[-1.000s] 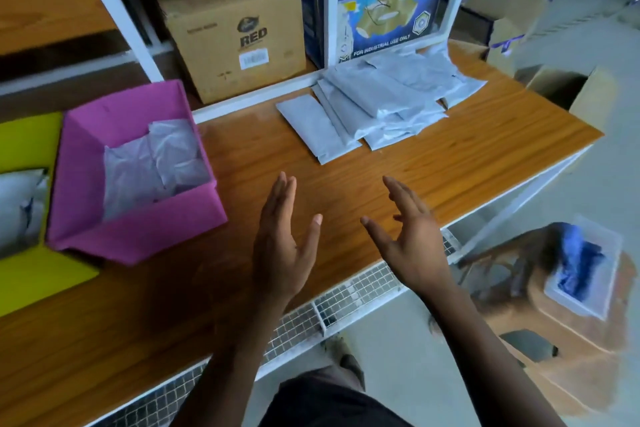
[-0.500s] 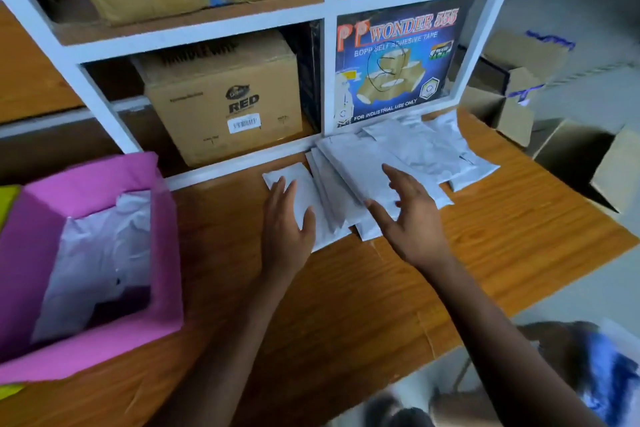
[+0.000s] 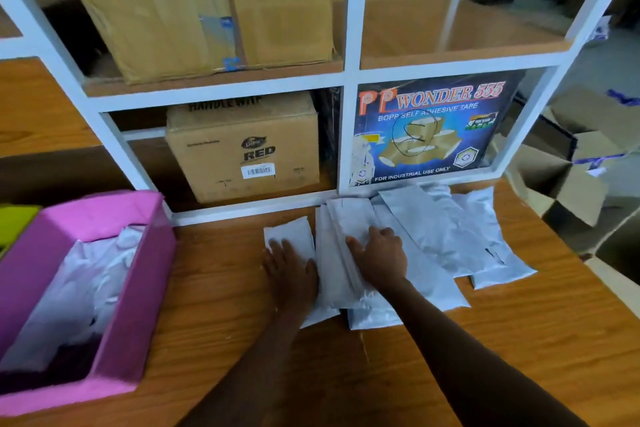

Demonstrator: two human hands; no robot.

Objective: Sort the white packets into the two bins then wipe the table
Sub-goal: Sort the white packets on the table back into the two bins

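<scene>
The white packets lie overlapped at frame centre, against the shelf base. I judge them light, limp and slick, best pinched at a free edge. My left hand rests flat on the leftmost packet; my right hand presses the stack, fingers curled, nothing lifted. The pink bin sits lower left on the bench.

Glossy plastic packets lie on wood-grain table.
</scene>
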